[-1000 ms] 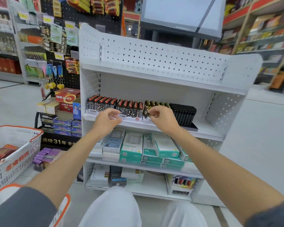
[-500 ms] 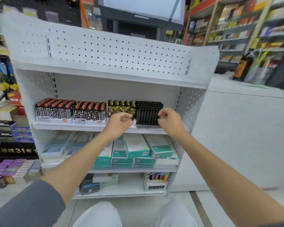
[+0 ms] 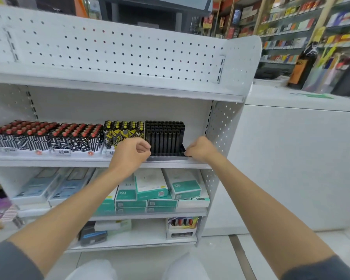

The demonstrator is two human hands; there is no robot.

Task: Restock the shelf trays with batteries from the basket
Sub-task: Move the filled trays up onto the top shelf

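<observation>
A black tray (image 3: 167, 155) of upright black sticks (image 3: 165, 136) stands at the right end of the middle shelf (image 3: 69, 161). My left hand (image 3: 132, 151) pinches the tray's front left corner with curled fingers. My right hand (image 3: 199, 149) grips its front right corner. To the left stand a tray of yellow-and-black items (image 3: 123, 133) and trays of red-topped black-and-white items (image 3: 47, 136). The basket is out of view.
Teal and white boxes (image 3: 160, 188) fill the shelf below, and a small display box (image 3: 182, 227) sits on the bottom shelf. A white counter (image 3: 301, 158) stands right of the shelf unit. My knees (image 3: 137, 267) are at the bottom edge.
The view swung right, so the basket left the frame. Both hands moved right along the middle shelf, from the yellow-and-black tray to the black tray's front corners.
</observation>
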